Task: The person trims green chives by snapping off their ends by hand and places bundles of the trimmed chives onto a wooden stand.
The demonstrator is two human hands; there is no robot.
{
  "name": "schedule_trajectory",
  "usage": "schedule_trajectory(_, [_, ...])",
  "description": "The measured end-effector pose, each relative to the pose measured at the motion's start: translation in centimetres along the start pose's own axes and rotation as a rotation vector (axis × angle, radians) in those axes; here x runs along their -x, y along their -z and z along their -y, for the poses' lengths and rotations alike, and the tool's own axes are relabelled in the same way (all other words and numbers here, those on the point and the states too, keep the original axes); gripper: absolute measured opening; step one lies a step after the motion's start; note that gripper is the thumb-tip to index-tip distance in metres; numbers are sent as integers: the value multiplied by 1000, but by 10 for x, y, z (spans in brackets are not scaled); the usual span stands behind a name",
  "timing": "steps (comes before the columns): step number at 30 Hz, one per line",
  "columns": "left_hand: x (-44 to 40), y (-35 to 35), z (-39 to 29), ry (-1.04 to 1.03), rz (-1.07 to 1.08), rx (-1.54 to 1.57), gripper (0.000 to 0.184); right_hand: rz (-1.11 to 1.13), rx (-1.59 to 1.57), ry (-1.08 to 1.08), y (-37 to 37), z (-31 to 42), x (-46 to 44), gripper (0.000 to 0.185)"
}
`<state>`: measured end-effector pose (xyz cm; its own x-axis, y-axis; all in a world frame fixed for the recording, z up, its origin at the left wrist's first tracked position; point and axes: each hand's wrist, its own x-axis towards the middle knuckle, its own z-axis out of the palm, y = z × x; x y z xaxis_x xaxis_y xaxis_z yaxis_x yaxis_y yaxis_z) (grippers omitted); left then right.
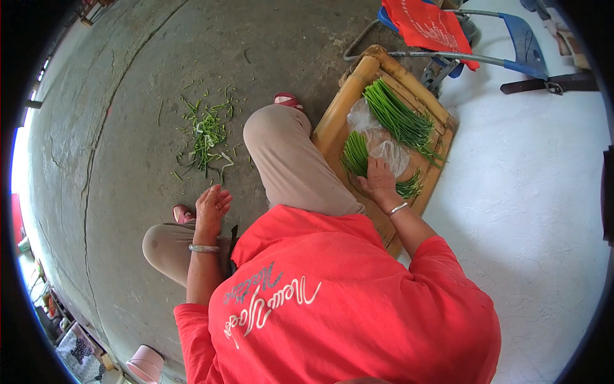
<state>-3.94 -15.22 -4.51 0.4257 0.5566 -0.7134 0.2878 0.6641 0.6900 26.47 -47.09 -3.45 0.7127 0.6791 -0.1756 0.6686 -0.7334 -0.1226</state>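
Observation:
My right hand (pixel 380 181) rests on a low bamboo table (pixel 348 96), its fingers closed around a small bunch of green chives (pixel 355 153). The stems' other ends (pixel 409 185) come out on the hand's far side. A larger bunch of chives (pixel 400 118) lies just beyond, partly on a clear plastic bag (pixel 390 153). My left hand (pixel 213 206) hangs in the air over my left knee, fingers half curled and slightly apart. Nothing shows in it.
Cut green bits (pixel 208 131) lie scattered on the concrete floor (pixel 141 128) ahead of my feet. A blue folding chair (pixel 518 41) with a red cloth (pixel 428 25) stands behind the table. A white wall (pixel 524 211) runs along the right. A pink bucket (pixel 146 363) stands at lower left.

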Motion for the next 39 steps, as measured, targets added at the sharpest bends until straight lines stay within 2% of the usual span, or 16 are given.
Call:
schedule_trajectory(7, [-1,0,1,-4,-2,22,40,118,59,-28,-6,-2,-6,42])
schedule_trajectory(10, [1,0,1,-4,0,19,40,89,36,-34,-8,-2,-8,38])
schedule_trajectory(12, [3,-1,-1,-4,-3,13,40,136,-19,-108,-7,1,-9,37])
schedule_trajectory(18, [1,0,0,-4,-2,13,39,261,-117,-115,7,-3,-14,36])
schedule_trajectory(28, [0,0,1,-5,9,4,37,22,-21,-52,-5,5,-1,31])
schedule_trajectory(30, [1,1,0,-6,7,2,36,161,-114,-98,-2,0,-6,26])
schedule_trajectory(37, [5,-3,-3,-7,-8,4,37,149,-355,7,11,-31,-14,27])
schedule_trajectory(39, [3,-2,-1,-8,-5,3,37,387,-923,-204,24,-34,-13,27])
